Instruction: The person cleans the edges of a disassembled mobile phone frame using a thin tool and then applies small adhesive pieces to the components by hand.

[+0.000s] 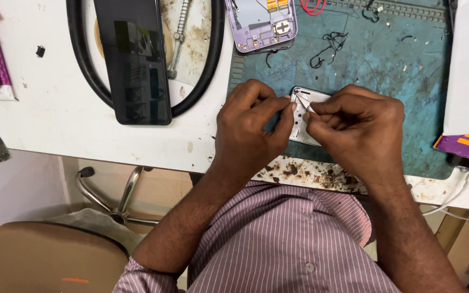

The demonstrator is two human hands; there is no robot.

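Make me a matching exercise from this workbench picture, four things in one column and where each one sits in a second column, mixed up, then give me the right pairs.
Things:
1. black phone screen panel
2. purple phone frame
3. white phone part
4. wooden stool

Places:
A. below the table edge, at lower left
B. pinched between the left hand and the right hand over the teal mat
C. lying across the black ring on the white table
D. at the mat's far edge, opened up with its insides showing

Pairs: 1-C, 2-D, 3-B, 4-A
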